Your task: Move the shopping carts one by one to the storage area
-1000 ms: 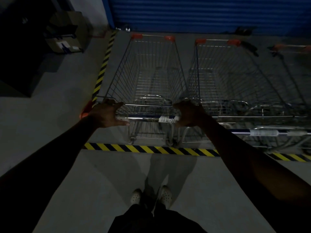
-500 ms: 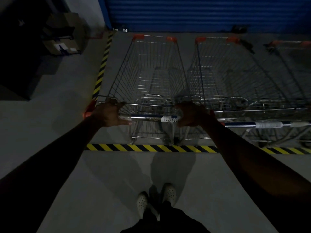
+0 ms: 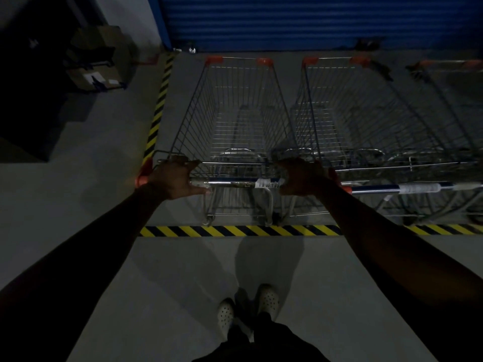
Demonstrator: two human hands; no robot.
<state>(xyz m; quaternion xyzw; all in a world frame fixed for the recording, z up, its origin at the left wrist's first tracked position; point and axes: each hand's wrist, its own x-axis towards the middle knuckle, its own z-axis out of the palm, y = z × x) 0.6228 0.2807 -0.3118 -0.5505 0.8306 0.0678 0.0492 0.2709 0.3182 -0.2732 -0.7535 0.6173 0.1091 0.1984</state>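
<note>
1. One blue roller shutter (image 3: 313, 22) closes the far side, well beyond the striped tape line (image 3: 235, 230) that crosses the grey floor (image 3: 183, 283) ahead of you.
2. Three wire carts stand side by side between the tape line and the shutter, noses toward the shutter and rear wheels near the tape. The leftmost cart (image 3: 235, 113) is the one you hold. The middle cart (image 3: 352, 113) is just beside it on the right, and the third cart (image 3: 457, 100) is cut off by the right edge of the view.
3. Cardboard boxes (image 3: 99, 61) sit in shadow well beyond the tape line's left end.
4. A second striped strip (image 3: 159, 105) runs toward the shutter from beyond the tape line's left end, along the left flank of your cart.
5. The handle bar (image 3: 235, 182) of your cart lies parallel to the tape line, just past it.
6. Your left hand (image 3: 172, 178) grips the bar's left end: the fingers curl over it and the thumb stretches along it.
7. Your right hand (image 3: 303, 177) grips the bar's right end, fingers wrapped round it.
8. Your pale shoes (image 3: 226, 313) stand on the near side of the tape line, well apart from it.
9. A white label (image 3: 269, 183) wraps the bar just beside your right hand.
</note>
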